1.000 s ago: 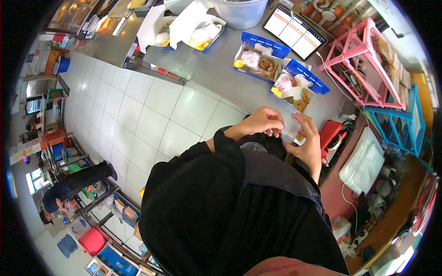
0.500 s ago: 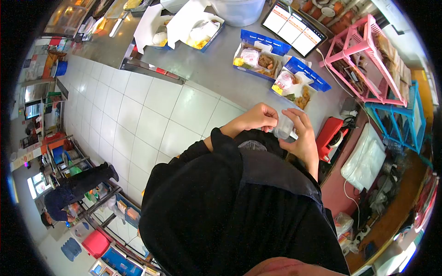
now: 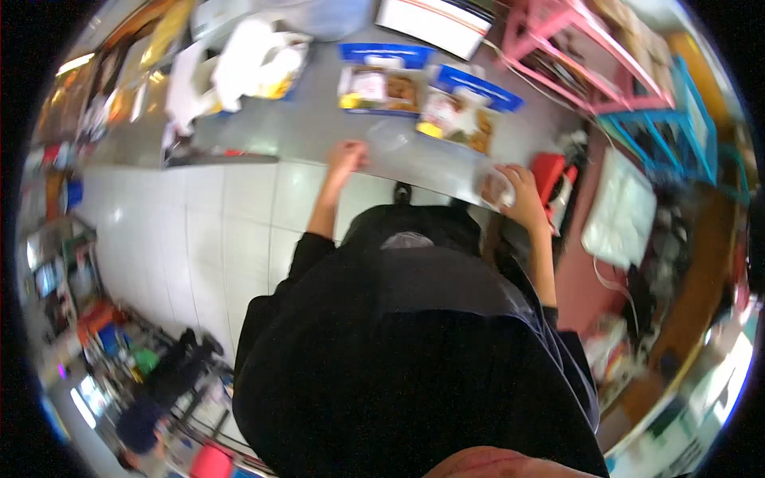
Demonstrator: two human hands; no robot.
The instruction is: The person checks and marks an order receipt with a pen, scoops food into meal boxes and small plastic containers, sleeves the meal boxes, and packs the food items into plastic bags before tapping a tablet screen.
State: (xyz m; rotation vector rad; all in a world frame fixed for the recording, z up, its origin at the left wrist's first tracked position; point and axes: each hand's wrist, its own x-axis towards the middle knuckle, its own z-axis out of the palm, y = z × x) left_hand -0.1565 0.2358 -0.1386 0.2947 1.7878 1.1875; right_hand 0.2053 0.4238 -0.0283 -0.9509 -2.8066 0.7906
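In the head view my right hand (image 3: 522, 195) is closed round the side of a small clear plastic cup (image 3: 496, 190) at the counter's front edge. A brownish tone shows in the cup; I cannot tell whether it is food or fingers seen through it. My left hand (image 3: 348, 156), fingers curled and somewhat blurred, is over the counter edge to the left, with nothing visible in it. Just beyond it a clear round lid-like piece (image 3: 389, 136) lies on the metal counter (image 3: 307, 131). Two open blue meal boxes, one left (image 3: 351, 86) and one right (image 3: 434, 111), hold food behind it.
White open boxes (image 3: 239, 68) stand on the left of the counter. A tablet screen (image 3: 437, 24) is at the back. Pink rack (image 3: 550, 60), blue rack (image 3: 657, 135), red device (image 3: 548, 179) and white plastic bags (image 3: 620, 209) are on the right. A person (image 3: 155, 398) is at lower left.
My hands have moved apart, the left one swinging left and the right one keeping the cup. A clear round piece now lies on the counter. The whole view has shifted.
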